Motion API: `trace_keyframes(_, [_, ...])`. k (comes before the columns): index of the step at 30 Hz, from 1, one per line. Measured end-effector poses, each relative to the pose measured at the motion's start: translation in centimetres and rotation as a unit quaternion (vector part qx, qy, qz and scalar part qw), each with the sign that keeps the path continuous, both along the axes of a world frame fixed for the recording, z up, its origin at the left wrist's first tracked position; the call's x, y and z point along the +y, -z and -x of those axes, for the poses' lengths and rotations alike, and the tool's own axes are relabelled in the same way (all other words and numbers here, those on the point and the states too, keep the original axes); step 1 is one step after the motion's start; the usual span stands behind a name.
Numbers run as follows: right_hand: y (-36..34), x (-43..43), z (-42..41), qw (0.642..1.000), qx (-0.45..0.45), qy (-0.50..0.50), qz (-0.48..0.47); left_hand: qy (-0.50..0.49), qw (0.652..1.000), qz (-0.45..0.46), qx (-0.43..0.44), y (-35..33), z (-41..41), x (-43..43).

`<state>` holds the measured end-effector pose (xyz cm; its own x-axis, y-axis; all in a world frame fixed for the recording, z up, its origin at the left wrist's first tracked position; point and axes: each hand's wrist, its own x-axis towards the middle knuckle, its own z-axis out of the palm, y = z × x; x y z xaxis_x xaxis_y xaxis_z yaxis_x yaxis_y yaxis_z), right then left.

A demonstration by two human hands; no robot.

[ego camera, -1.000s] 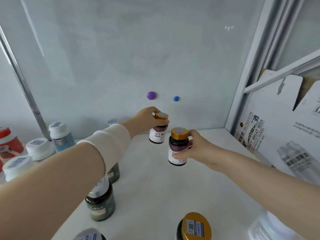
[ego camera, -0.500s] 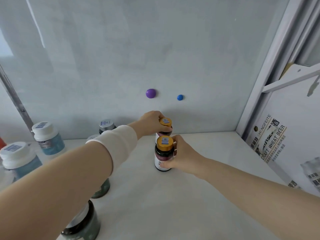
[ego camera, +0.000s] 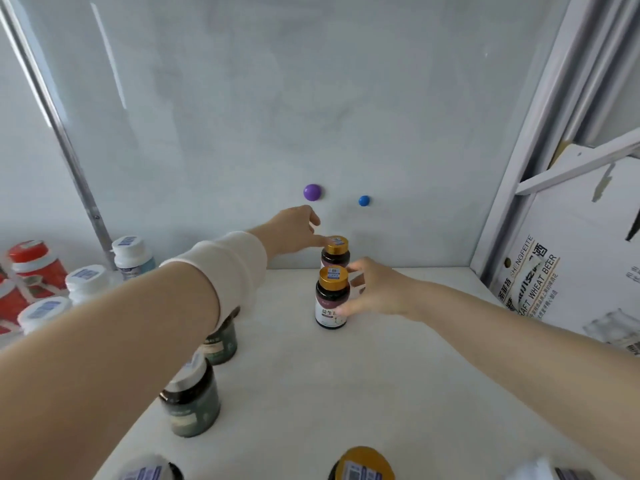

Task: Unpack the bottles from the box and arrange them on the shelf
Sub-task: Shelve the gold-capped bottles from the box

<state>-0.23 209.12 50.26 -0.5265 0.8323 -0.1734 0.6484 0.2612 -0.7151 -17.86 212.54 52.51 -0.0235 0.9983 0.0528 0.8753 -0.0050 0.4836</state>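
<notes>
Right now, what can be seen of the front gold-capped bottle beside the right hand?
The front bottle stands upright on the white shelf, just before its twin. Dark, glassy body, white label with printed characters, gold cap bearing a blue barcode sticker. The right hand has loose fingers against its right side.

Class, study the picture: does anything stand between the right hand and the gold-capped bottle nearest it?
Nothing visible does. The right hand has its fingers against the right side of that gold-capped bottle. The other gold-capped bottle stands behind it, by the left hand, not between.
</notes>
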Motion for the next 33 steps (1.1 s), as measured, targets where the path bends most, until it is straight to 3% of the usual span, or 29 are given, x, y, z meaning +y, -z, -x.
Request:
trace_keyframes(2, [-1.2,-0.5,0.3,0.999,-0.041,0.002,-0.027,-0.004,0.991,-0.018,0.136,-1.7,0.6,-2.9])
trace_keyframes(5, [-2.9,-2.1,1.4,0.991,-0.088,-0.019,-0.100,-0.013,0.927,-0.054,0.370,-3.9,1.7,-8.2])
trace_keyframes(8, [-4.9,-5.6,3.1,0.969,-0.138,-0.041,-0.201,-0.050,0.894,-0.056,0.441,-5.6,3.2,-13.8])
trace_keyframes(13, [-6.4,-13.0,9.0,0.945,-0.107,-0.098,-0.292,-0.127,0.862,-0.019,0.491,-6.9,7.4,-24.6])
trace_keyframes(25, [-5.2,-38.3,35.0,0.853,-0.043,-0.344,-0.390,-0.346,0.797,0.122,0.480,-4.5,24.8,-55.8])
trace_keyframes(29, [-1.3,-48.7,44.7,0.825,-0.037,-0.425,-0.370,-0.420,0.803,0.200,0.373,-0.4,31.7,-67.4])
trace_keyframes(33, [5.9,-56.9,51.7,0.776,-0.125,-0.528,-0.320,-0.459,0.781,0.361,0.221,7.1,37.4,-76.2])
